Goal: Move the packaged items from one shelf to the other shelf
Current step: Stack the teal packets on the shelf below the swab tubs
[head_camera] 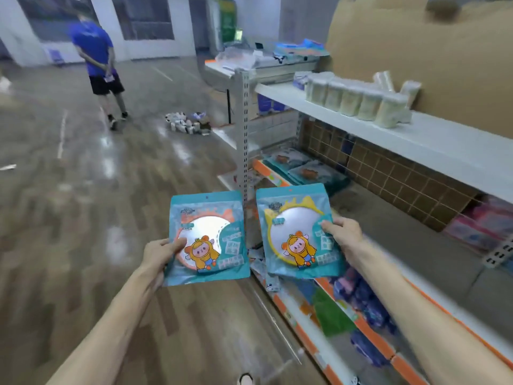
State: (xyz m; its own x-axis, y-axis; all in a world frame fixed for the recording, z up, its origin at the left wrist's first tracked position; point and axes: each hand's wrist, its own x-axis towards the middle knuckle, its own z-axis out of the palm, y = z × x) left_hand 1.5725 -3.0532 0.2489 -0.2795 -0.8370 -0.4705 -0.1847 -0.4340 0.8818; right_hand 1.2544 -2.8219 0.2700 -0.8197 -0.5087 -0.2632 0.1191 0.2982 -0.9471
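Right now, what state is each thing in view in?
Left hand: grips the orange-rimmed mirror packet, held upright in the air.
Right hand: grips the yellow-rimmed mirror packet, held upright in the air.
Teal packets: lying flat on the lower shelf.
Clear packs: standing in a row on the top shelf.

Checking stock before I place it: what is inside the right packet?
A round mirror with a yellow rim shows through the right packet; the right hand and printed cartoon cover part of it.
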